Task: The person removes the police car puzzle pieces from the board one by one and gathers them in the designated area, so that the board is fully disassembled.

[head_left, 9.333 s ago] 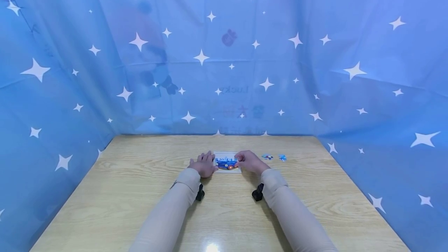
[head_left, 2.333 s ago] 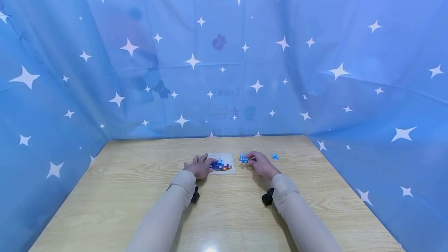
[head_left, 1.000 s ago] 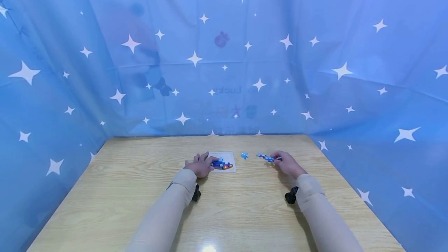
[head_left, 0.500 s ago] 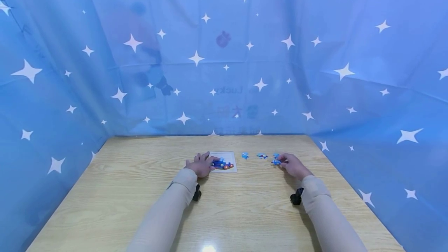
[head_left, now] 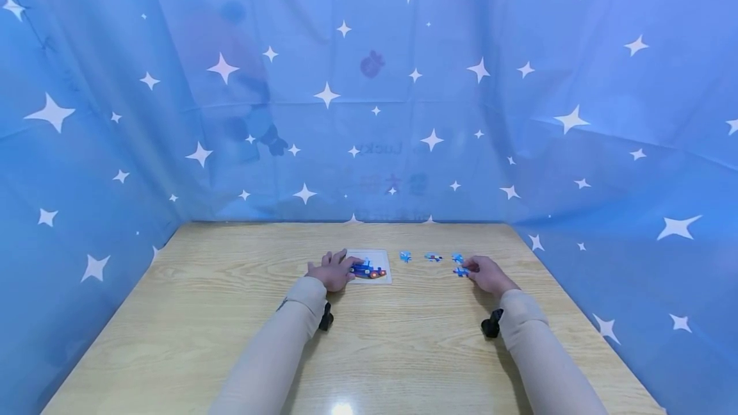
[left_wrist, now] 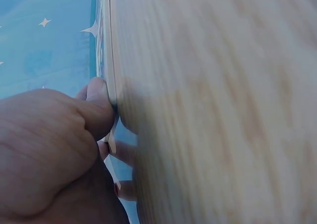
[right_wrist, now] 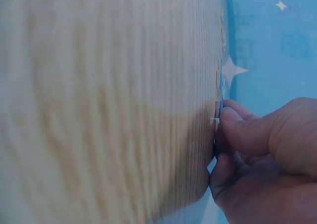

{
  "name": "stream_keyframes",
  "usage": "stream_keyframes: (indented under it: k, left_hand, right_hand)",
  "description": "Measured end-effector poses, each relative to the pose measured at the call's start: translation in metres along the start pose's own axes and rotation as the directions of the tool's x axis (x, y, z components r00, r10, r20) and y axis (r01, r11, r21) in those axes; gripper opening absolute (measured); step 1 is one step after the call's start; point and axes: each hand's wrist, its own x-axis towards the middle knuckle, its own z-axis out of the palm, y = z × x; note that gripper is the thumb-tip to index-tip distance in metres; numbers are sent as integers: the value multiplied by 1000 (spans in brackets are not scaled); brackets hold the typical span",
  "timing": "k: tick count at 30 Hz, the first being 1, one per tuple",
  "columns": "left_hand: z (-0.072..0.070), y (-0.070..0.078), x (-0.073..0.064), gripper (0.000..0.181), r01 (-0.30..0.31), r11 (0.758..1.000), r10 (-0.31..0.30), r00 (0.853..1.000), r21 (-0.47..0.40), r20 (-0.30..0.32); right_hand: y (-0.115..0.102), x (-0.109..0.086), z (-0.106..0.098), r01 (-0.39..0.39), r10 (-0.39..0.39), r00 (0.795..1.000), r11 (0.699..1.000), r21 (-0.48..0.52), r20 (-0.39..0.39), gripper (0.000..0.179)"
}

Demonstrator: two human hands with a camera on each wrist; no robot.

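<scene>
My left hand [head_left: 335, 270] lies at the left side of a white-edged puzzle board [head_left: 377, 255] with a blue picture. Its fingers are spread, one reaching over the picture; in the left wrist view the thumb [left_wrist: 100, 102] presses the board's edge. My right hand [head_left: 487, 274] pinches a small blue puzzle piece [head_left: 460, 271] low at the table between thumb and forefinger. Just behind that piece lies another blue puzzle piece [head_left: 457, 257]. The right wrist view shows the thumb [right_wrist: 247, 134] at the edge of the thin pieces.
Between board and right hand lie a light blue piece [head_left: 405, 257] and a multicoloured piece [head_left: 434, 257]. The wooden table [head_left: 369, 338] ends at a blue star-patterned curtain [head_left: 346, 127] behind. A black wrist camera [head_left: 492, 324] sits under the right sleeve.
My right hand has left a blue piece beside the board and moved right to the other pieces. There it has drawn one toward me, apart from its neighbour. The left hand stays at the board.
</scene>
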Motion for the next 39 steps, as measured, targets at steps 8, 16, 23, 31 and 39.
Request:
stream_keyframes:
  k: [8,16,23,31,39]
  left_hand:
    - [8,-5,13,47,20,1000,-20,1000,17,-5]
    - [7,-6,12,47,6,1000,-5,1000,9,-25]
    - [1,0,2,48,6,1000,-6,1000,8,-18]
    - [-2,0,0,51,19,1000,-20,1000,-16,-10]
    - [5,-5,13,50,52,996,-53,998,-72,-16]
  right_hand:
    - [3,0,0,-2,2,1000,1000,13,-4,27]
    - [-2,2,2,-3,6,999,999,50,-53,29]
    - [-27,15,13,46,-42,996,998,51,-79,30]
    - [-65,32,38,71,-69,997,996,58,-32,30]
    - [-113,44,66,99,-103,993,992,75,54,28]
